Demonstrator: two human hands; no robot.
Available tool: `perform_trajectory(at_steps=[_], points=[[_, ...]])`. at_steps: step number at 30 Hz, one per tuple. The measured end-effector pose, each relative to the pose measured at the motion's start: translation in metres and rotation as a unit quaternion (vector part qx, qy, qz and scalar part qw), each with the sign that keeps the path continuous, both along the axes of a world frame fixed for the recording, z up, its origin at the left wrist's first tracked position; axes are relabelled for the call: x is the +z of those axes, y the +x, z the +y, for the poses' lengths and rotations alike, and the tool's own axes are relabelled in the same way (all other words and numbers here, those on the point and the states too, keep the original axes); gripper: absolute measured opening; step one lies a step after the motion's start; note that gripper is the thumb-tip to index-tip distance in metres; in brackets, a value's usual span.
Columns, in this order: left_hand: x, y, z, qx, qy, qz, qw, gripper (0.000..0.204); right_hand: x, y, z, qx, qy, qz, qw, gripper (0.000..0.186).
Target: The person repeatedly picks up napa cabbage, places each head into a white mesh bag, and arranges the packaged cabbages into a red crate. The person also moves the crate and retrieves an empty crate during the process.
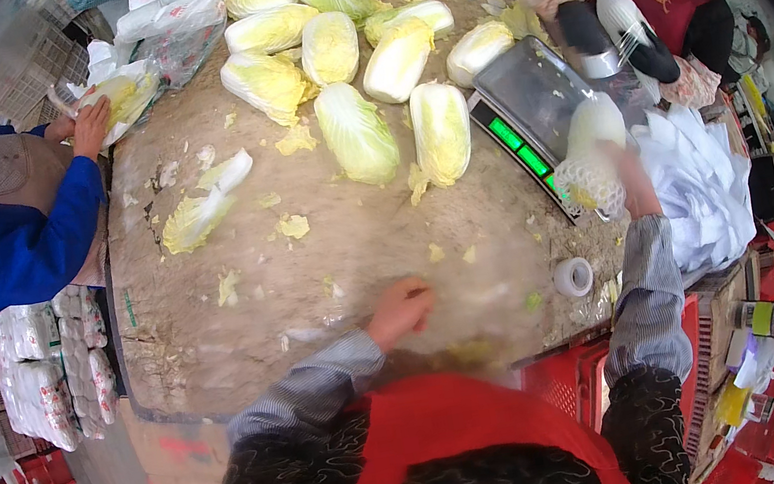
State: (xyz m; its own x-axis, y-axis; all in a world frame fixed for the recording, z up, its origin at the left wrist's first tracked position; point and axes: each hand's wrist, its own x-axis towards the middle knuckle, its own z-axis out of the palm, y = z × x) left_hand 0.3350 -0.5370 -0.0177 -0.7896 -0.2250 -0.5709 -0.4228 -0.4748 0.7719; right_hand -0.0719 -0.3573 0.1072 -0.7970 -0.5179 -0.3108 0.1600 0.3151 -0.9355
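Right of the hands [635, 177]: grasping a netted cabbage [590, 127] at its right side, motion-blurred. Netted cabbage overlaps the lower right part of the scale [524, 83] in view; whether it touches the platform, cannot tell. Foam mesh bunched round its near end. Scale display lit green.

Left hand [403, 310]: above the near part of the desk [206, 316], fingers curled inward; cannot tell whether fully clenched or holding something small.

Just below the scale: tape roll [573, 277]. Right of the right hand: heap of white sheets [697, 183]. Far side of desk: bare cabbages [358, 135] grouped, several lying against each other; loose leaves [209, 204] at left, apart from the group.

Co-worker in blue sleeves [32, 237], left edge, both hands at a partly wrapped cabbage [121, 97]. Second co-worker at upper right, dark gloves [584, 30] about a white-netted piece [619, 11]
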Motion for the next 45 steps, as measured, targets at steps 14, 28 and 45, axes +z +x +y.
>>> perform_trajectory(at_steps=[14,28,45], points=[[0.059,-0.002,-0.037,0.206,0.123,0.16,0.958,0.051,-0.038,0.278,-0.047,0.303,-0.066,0.145,0.94,0.097],[0.06,0.099,0.017,-0.069,-0.567,0.101,0.814,0.091,-0.062,0.32,-0.024,0.368,-0.058,0.302,0.877,0.055],[0.077,0.126,-0.014,0.008,-0.468,0.245,0.849,0.017,-0.041,0.306,-0.018,0.244,-0.011,0.466,0.85,0.037]])
